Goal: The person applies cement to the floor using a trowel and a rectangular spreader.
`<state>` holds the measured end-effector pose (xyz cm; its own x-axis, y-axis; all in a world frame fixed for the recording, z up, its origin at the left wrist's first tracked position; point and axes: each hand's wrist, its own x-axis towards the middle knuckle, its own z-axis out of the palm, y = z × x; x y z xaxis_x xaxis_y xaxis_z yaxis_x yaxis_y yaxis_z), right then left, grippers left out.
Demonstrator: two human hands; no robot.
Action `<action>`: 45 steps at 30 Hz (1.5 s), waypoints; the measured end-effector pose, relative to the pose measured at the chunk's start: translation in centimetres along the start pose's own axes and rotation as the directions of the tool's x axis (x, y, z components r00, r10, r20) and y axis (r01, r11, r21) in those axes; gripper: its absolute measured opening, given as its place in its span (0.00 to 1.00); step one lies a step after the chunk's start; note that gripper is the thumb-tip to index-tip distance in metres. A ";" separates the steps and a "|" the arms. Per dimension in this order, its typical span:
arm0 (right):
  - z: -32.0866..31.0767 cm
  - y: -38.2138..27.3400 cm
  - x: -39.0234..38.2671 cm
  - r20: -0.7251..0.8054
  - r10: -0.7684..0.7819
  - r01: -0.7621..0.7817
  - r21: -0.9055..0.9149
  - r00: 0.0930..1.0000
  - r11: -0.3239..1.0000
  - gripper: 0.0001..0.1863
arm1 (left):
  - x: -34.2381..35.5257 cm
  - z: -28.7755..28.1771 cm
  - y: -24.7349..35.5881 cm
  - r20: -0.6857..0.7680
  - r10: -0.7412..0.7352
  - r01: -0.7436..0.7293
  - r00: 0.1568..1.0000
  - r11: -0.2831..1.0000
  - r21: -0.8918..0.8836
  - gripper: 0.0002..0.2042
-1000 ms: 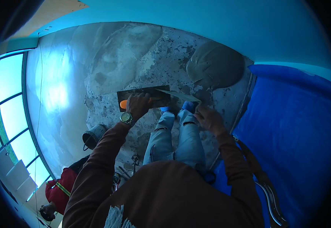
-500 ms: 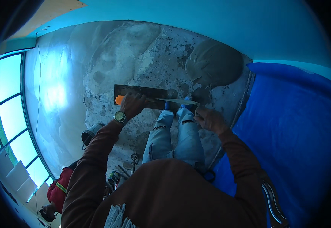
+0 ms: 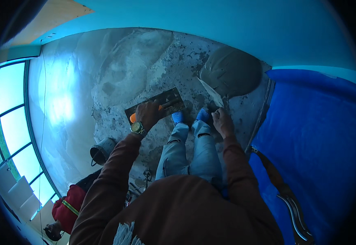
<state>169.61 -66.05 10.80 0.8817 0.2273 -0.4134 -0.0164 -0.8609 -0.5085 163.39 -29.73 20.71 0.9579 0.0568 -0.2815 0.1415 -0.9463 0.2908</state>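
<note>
Fingers of the person's left hand [image 3: 147,116] wrapped round the orange handle [image 3: 133,118] of the trowel [image 3: 170,97] | right hand's [image 3: 223,123] gripping the scraper [image 3: 211,92] | trowel ahead of the feet [image 3: 203,114]; scraper beside the wet mortar [image 3: 234,72], contact unclear | likely best: trowel level, scraper low.

You have no legible text, label or sign in view; your wristwatch [image 3: 137,127] dial is unreadable.
</note>
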 end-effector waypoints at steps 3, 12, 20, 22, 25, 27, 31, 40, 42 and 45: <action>-2.4 0.2 -0.7 0.094 -0.040 0.042 -0.020 0.995 0.999 0.15 | -0.3 1.3 -0.6 -0.018 -0.019 0.018 1.000 0.999 -0.049 0.17; -2.9 -2.5 -3.0 0.198 -0.275 0.285 -0.025 0.941 0.958 0.15 | -0.7 2.4 -1.7 0.084 -0.017 0.020 0.996 0.999 -0.026 0.17; -0.4 -1.8 -2.0 0.341 0.244 -0.416 0.655 0.908 0.631 0.23 | -0.2 2.8 -4.4 0.482 -0.315 0.566 0.817 0.597 -0.569 0.19; -0.8 -1.0 -3.0 0.421 0.142 -0.436 0.771 0.896 0.463 0.23 | 0.1 3.1 -4.3 0.675 -0.080 0.657 0.733 -0.171 -0.734 0.18; -0.7 -3.3 -3.8 0.525 -0.080 -0.495 0.836 0.847 0.238 0.24 | -4.5 9.7 -9.1 0.532 -0.092 0.506 0.842 -0.208 -0.837 0.19; -0.8 -4.3 -4.3 0.555 -0.120 -0.529 0.827 0.823 0.192 0.25 | -4.5 9.7 -8.1 0.402 -0.071 0.401 0.913 -0.022 -0.916 0.20; -1.1 -6.2 -4.3 0.698 -0.237 -0.703 0.707 0.676 0.076 0.23 | -4.2 9.9 -6.1 0.501 0.285 0.549 0.817 -0.650 -0.525 0.20; -8.0 -6.6 -5.1 0.814 -0.158 -0.609 0.533 0.560 0.588 0.21 | -0.7 7.2 -5.3 0.258 0.190 0.275 0.947 -0.894 -0.353 0.13; -8.7 -6.1 -5.6 0.817 -0.083 -0.497 0.424 0.571 0.757 0.20 | 0.2 6.7 -7.3 0.111 0.131 0.168 0.985 -0.880 -0.445 0.12; -7.1 -5.7 -7.0 0.635 -0.079 -0.361 0.532 0.769 0.766 0.16 | 0.7 4.9 -11.3 -0.085 0.041 -0.092 0.996 0.622 -0.778 0.14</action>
<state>166.89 -65.93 21.91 0.3800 0.5312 -0.7573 -0.5820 -0.4990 -0.6421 161.23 -20.51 12.78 0.9806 0.0449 -0.1906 0.1942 -0.3462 0.9179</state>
